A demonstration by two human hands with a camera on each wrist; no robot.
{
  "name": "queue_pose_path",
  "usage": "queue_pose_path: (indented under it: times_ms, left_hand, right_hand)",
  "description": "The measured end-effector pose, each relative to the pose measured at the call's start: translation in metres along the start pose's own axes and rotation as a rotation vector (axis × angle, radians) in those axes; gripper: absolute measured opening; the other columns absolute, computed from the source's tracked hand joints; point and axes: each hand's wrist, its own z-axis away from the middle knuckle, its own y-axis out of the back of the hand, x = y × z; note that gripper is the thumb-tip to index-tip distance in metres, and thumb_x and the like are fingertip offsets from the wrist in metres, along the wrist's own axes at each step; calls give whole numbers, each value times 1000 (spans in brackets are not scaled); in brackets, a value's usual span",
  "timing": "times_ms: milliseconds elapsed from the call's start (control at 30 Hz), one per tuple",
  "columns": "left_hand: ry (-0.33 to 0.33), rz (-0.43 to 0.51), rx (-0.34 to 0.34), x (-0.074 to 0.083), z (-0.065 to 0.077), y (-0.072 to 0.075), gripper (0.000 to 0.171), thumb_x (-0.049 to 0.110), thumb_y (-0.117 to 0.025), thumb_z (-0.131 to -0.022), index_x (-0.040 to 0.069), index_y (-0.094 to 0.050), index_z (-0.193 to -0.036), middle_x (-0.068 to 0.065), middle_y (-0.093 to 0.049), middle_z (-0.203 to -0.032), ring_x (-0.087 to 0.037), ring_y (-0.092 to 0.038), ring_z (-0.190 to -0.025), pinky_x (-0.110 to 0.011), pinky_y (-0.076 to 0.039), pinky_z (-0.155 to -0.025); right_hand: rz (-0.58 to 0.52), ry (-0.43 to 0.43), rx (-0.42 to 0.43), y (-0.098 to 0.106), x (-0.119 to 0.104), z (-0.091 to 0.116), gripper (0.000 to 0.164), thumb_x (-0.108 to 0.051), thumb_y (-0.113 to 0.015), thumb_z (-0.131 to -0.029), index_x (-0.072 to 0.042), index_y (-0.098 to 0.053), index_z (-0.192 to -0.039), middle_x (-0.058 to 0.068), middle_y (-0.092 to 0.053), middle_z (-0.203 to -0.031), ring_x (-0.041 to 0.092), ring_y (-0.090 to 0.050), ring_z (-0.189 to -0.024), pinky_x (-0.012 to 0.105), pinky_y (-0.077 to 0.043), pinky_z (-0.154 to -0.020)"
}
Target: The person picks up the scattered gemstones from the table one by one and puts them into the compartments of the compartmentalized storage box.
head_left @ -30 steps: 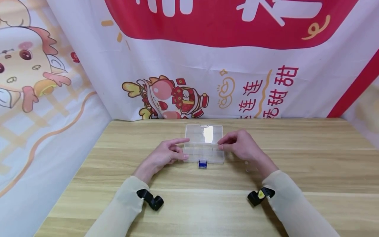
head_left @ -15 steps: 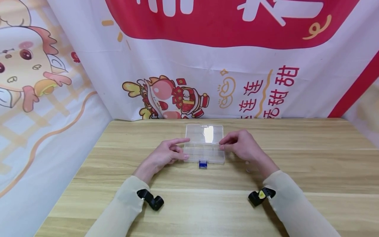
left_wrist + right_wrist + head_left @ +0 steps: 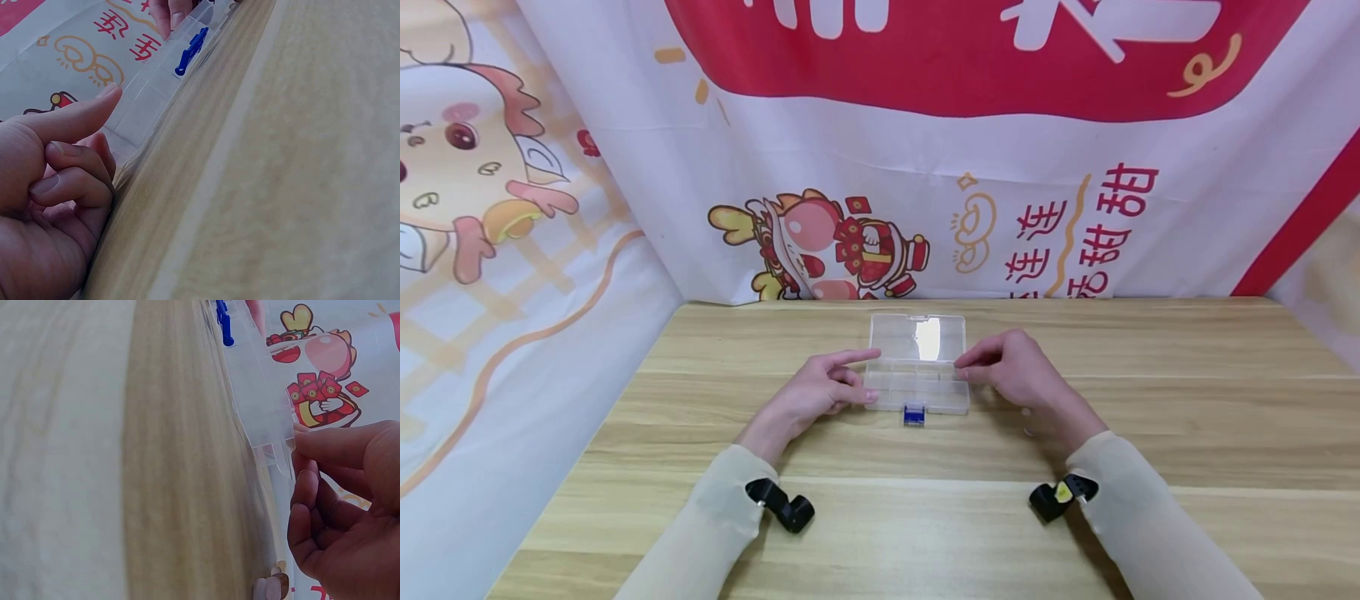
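Head view: left hand [image 3: 817, 387], thumb and forefinger wide, is presumably steadying the open compartment box [image 3: 904, 385] at its left end, on the tabletop [image 3: 895, 533]; right hand [image 3: 1011, 367], fingertips narrow, is touching its right end, grip unclear.

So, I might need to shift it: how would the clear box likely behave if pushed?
The clear box looks light, since its see-through walls seem thin. Lying flat on the table, it would probably slide rather than tip. Its open lid may swing.
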Motion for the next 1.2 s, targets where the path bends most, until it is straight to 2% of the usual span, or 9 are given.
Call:
queue_pose_path:
  times_ms: [167,500,1200]
  left_hand:
    - [-1,0,-1,-1,-1,0,66,11,-85,-90,28,-61,-150,3,-65,-84,-11,-38,-57,-23,-31,-52]
    - [-2,-1,-2,-1,-1,1,66,12,-85,-90,28,-61,-150,3,-66,-84,-10,-37,-56,-23,-31,-52]
    - [-4,-1,-8,0,-2,1,67,11,-85,-90,27,-60,-151,3,-67,-85,-9,-38,-56,-22,-31,-51]
  right_hand:
    - [-3,-27,-7,0,-1,1,12,-14,-80,-96,-15,-84,-107,9,-73,-113,26,-57,-97,34,-47,-79]
    - [66,-10,14,-2,-3,-1,10,-17,-80,-96,-16,-85,-105,7,-76,-111,24,-59,-94,33,-48,-77]
    - [38,-58,-2,-1,-5,-1,11,-17,-80,-95,-16,-84,-106,7,-76,-115,25,-60,-100,33,-48,-81]
